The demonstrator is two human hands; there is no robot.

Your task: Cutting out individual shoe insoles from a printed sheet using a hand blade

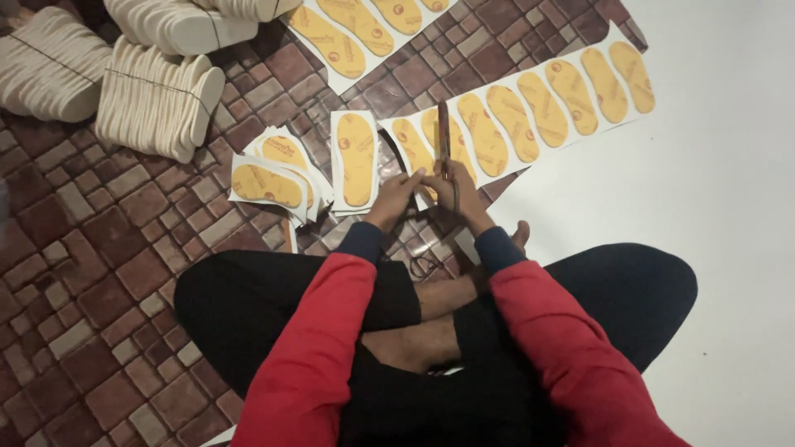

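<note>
I sit cross-legged on the floor. A long white sheet (530,136) printed with several yellow insole shapes lies in front of me. My right hand (460,189) grips a pair of scissors (445,136) whose blades point away from me and cut into the sheet's near end. My left hand (399,192) pinches the sheet's edge just left of the blades. To the left lie a cut-out insole piece (356,161) and a small pile of cut insole pieces (269,178).
Bundles of stacked white soles (157,103) tied with string sit at the upper left. Another printed insole sheet (364,29) lies at the top. The floor is brick-patterned (99,273) on the left and plain white (712,190) on the right.
</note>
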